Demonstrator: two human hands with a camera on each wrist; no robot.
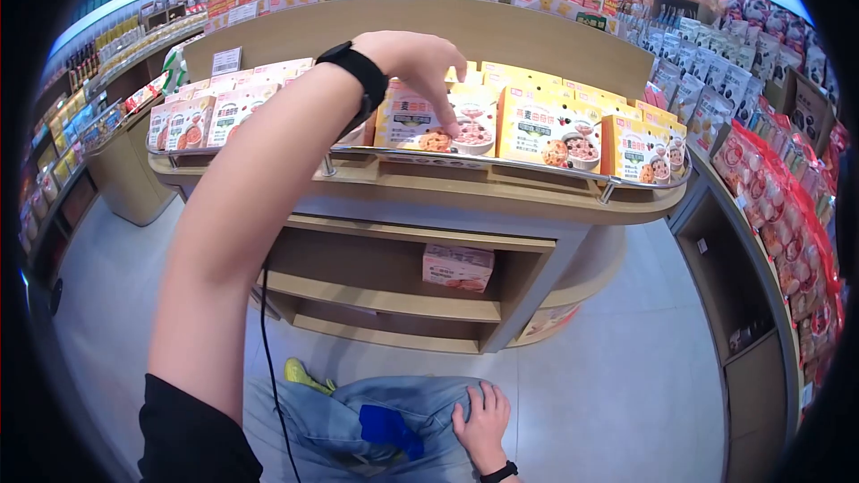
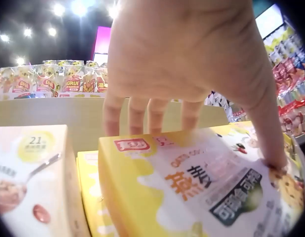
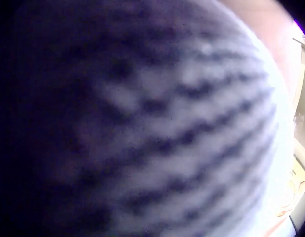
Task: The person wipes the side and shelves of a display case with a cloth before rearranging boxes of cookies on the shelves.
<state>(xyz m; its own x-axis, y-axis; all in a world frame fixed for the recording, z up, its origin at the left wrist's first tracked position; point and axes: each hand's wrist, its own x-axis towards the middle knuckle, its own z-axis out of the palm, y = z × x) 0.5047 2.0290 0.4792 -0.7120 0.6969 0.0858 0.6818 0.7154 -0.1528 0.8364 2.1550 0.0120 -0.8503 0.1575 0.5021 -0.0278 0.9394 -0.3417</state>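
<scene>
My left hand [image 1: 416, 61] reaches over a yellow oat cookie box [image 1: 412, 116] in the display row. In the left wrist view the fingers [image 2: 156, 116] go down behind the box's top edge while the thumb lies against its printed front, so the hand grips the box [image 2: 192, 182] from above. The fingertips are hidden behind it. A pale pink box [image 2: 31, 177] stands just left of it. My right hand [image 1: 486, 425] rests on the knee of the jeans [image 1: 420, 402], fingers spread. Blurred fabric fills most of the right wrist view.
A metal rail [image 1: 537, 170] runs along the shelf's front edge. More yellow boxes [image 1: 546, 130] stand to the right, pink boxes [image 1: 188, 121] to the left. One pink box [image 1: 458, 266] lies on the lower shelf. A black cable [image 1: 266, 340] hangs beside my left arm.
</scene>
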